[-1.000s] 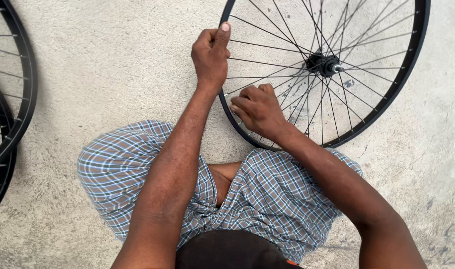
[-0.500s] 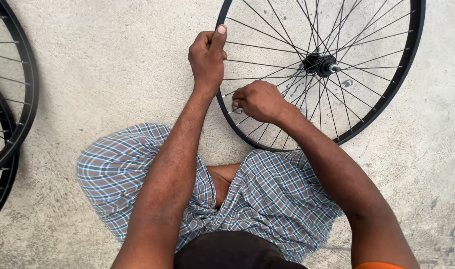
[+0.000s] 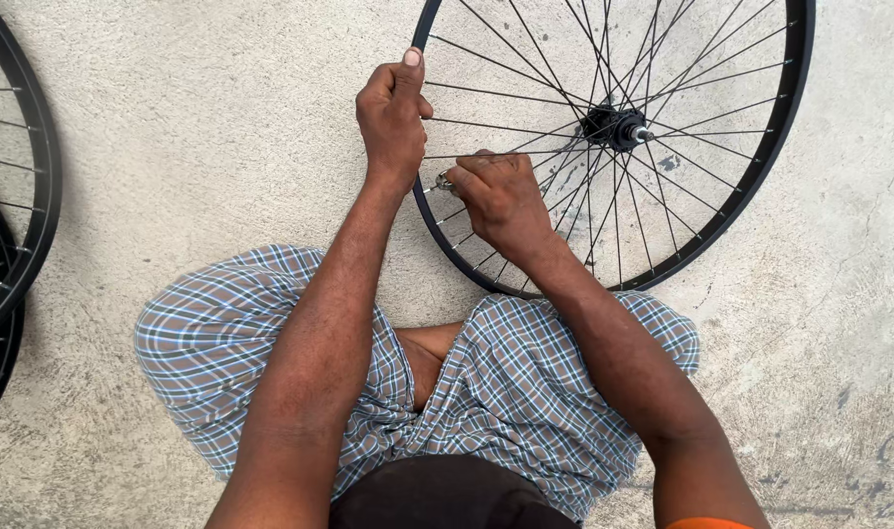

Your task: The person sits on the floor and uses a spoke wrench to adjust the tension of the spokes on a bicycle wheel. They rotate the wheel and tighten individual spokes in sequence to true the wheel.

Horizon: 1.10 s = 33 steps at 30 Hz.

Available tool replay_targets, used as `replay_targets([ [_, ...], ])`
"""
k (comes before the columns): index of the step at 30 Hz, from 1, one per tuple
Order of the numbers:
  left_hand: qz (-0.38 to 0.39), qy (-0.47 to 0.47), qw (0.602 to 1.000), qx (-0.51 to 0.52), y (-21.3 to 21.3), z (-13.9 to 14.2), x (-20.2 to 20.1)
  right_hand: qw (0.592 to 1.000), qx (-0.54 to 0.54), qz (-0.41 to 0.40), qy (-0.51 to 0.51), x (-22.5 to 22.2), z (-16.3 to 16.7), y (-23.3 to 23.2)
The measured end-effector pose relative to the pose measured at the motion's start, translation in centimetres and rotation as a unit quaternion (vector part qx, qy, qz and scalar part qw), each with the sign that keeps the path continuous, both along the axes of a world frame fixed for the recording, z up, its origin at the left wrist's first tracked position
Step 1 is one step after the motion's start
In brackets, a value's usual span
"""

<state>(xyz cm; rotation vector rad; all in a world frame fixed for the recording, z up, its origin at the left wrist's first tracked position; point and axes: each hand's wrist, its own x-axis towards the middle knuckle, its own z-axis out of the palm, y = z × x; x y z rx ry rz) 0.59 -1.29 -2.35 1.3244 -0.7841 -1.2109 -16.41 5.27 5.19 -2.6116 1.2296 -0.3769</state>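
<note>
Bicycle wheel [image 3: 751, 196], black-rimmed and thin-spoked, filled the upper right of the head view, its lower rim standing just above the person's knees and its hub [image 3: 613, 125] sitting right of centre near the top; the left hand [image 3: 393, 118] was closed in a fist around the rim at the wheel's left edge, thumb pressed flat along the rim and pointing up; the right hand [image 3: 501, 196] was curled just below and to the right of it, among the spokes, fingers pinched on a small silvery tool [image 3: 445, 181] at the rim's inner side; plaid shorts [image 3: 525, 392] spread across the lower middle; bare concrete floor [image 3: 202, 147] lay beneath everything; two more black wheels [image 3: 21, 225] overlapped at the left edge, well apart from both hands.
</note>
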Motion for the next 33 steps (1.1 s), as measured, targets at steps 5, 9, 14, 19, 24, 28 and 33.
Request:
replay_targets([
  [5,0.002,-0.001,1.000,-0.027,0.1,0.5,0.2,0.998,0.057,0.009,-0.020,0.5,-0.5,0.4],
  [9,-0.002,0.025,1.000,0.013,0.3,1.0,0.5,0.998,0.015,0.028,-0.051,0.7,-0.7,0.6],
  [14,0.001,0.041,0.999,0.007,0.7,1.5,0.9,0.998,0.009,0.047,-0.036,-0.1,-1.0,0.0],
  [19,0.005,0.019,1.000,0.009,0.6,1.7,0.9,0.996,0.054,0.062,-0.046,-1.1,-0.8,-1.0],
  [24,0.012,0.027,0.999,0.023,0.5,1.6,0.8,0.993,0.013,0.083,-0.077,-1.1,-0.8,-0.8],
  [28,0.011,0.027,0.999,0.015,0.6,1.4,0.8,0.995,-0.017,0.088,-0.054,-0.6,-1.3,-0.5],
  [33,0.017,0.020,0.999,0.028,0.5,1.1,0.6,0.994,-0.030,0.107,-0.010,0.0,-2.0,-0.3],
])
